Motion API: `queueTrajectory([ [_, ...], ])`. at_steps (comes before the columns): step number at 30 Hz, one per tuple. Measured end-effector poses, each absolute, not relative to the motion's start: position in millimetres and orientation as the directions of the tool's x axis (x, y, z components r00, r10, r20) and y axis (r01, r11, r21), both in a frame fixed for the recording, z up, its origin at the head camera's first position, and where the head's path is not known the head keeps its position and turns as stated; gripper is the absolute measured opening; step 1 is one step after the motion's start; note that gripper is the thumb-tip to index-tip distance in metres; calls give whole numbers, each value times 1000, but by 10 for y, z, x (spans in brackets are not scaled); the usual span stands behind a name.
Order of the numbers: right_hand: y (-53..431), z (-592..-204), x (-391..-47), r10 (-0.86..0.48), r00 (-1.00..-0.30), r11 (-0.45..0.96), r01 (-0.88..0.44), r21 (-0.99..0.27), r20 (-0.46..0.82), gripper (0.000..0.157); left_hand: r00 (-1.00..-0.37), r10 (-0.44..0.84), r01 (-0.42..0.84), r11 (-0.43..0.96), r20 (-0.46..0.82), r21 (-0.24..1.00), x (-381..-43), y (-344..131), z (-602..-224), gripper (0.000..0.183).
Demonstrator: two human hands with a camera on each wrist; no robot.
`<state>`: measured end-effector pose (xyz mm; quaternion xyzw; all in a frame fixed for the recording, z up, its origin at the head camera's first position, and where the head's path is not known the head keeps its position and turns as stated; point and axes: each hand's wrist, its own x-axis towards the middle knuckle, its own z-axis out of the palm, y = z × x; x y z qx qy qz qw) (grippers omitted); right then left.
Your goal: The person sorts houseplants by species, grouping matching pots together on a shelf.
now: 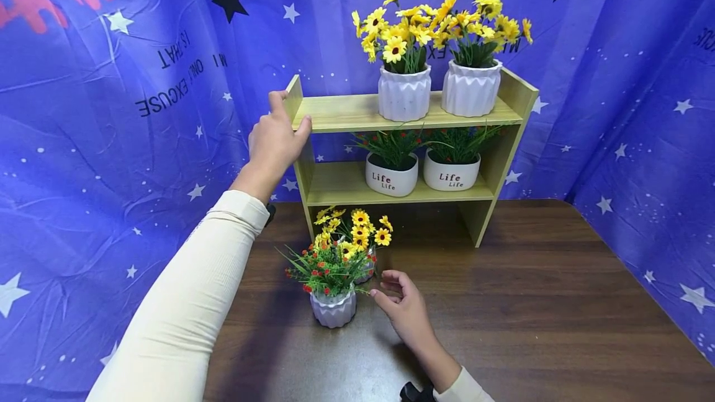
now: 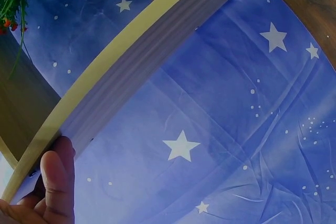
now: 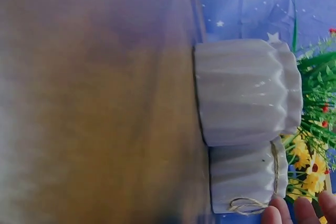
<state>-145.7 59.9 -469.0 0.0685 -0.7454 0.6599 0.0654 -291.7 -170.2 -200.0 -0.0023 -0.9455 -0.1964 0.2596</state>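
Observation:
A two-tier wooden shelf stands on the table. My left hand grips the top of its left side panel; the left wrist view shows fingers against the panel's edge. Below, a white fluted pot with red-flowered greenery stands in front of another pot with yellow flowers, partly hidden behind it. Close to their right side, my right hand has loosely bent fingers and holds nothing. In the right wrist view its fingertips appear near the farther pot, which has a twine bow.
Two fluted pots with yellow flowers stand on the top tier, toward the right. Two white oval "Life" pots with greenery share the tier beneath. A blue star-patterned curtain surrounds the brown table.

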Motion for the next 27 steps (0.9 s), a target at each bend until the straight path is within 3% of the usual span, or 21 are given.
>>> queueTrajectory([
  [12,616,-4772,-1341,-178,-972,111,-172,-979,150,43,-860,-95,112,923,501,368,-2914,-1696,-2000,62],
  [19,648,-4745,-1335,-198,-968,129,-183,-975,156,42,-860,-95,112,924,501,367,-2917,-1691,-2002,62],
  [27,542,-4782,-1327,-279,-950,170,-194,-966,142,50,-858,-97,109,925,504,365,-2905,-1691,-2002,61],
])
